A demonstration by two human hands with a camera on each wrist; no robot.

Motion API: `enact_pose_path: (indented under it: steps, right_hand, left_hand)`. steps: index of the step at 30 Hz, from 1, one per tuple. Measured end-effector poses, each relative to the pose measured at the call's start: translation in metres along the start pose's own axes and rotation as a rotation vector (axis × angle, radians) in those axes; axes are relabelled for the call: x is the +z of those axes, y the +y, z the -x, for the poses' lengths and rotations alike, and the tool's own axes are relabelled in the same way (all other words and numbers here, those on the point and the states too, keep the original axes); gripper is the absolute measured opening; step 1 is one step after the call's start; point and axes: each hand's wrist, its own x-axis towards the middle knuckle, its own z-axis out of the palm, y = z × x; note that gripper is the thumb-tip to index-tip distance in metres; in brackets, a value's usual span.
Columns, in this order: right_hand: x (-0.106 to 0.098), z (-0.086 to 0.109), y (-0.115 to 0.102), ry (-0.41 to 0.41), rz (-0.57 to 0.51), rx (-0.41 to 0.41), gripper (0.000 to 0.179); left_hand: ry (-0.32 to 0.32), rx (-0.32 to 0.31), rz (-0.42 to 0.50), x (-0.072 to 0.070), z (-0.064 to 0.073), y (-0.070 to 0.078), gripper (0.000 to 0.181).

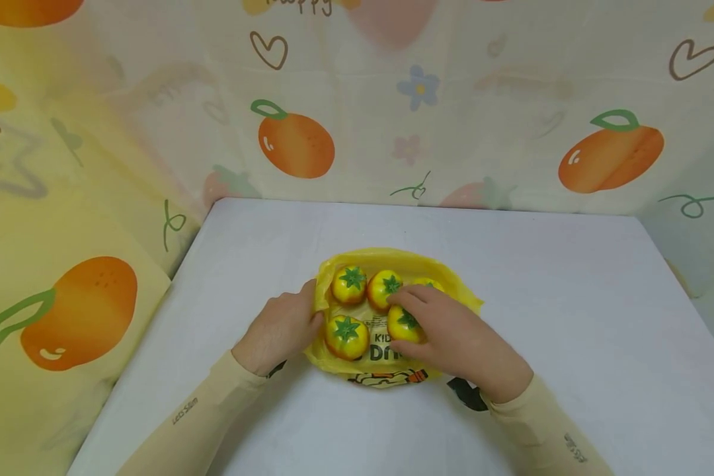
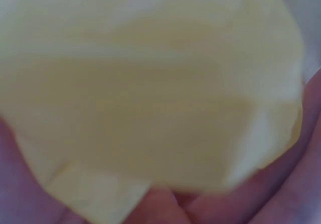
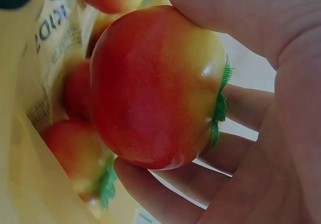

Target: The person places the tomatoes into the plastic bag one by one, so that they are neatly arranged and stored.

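Note:
A yellow plastic bag [image 1: 387, 370] with printed lettering lies opened out on the table in the head view. My left hand [image 1: 282, 324] pinches its left edge between thumb and fingers; in the left wrist view the blurred bag film [image 2: 150, 108] covers most of the fingers. My right hand [image 1: 458, 330] holds a glossy red-and-yellow artificial persimmon [image 3: 155, 93] with a green leafy top, thumb on one side and fingers on the other. Around it in the bag sit several more persimmons [image 1: 347, 337], green tops up. One at the back right is partly hidden by the right hand.
The bag stands near the middle of a white table [image 1: 541, 277]. A patterned cloth [image 1: 482, 99] with printed oranges hangs behind it and along the left side. The bag's wall [image 3: 20, 148] rises beside the held fruit in the right wrist view.

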Motion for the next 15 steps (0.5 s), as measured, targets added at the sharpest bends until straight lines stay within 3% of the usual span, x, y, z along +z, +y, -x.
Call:
enact_pose_path:
  steps: [15]
  right_hand:
    - [0.017, -0.004, -0.008, -0.067, 0.006, -0.004, 0.063]
  left_hand:
    - [0.008, 0.011, -0.008, 0.001, 0.0, 0.0, 0.039]
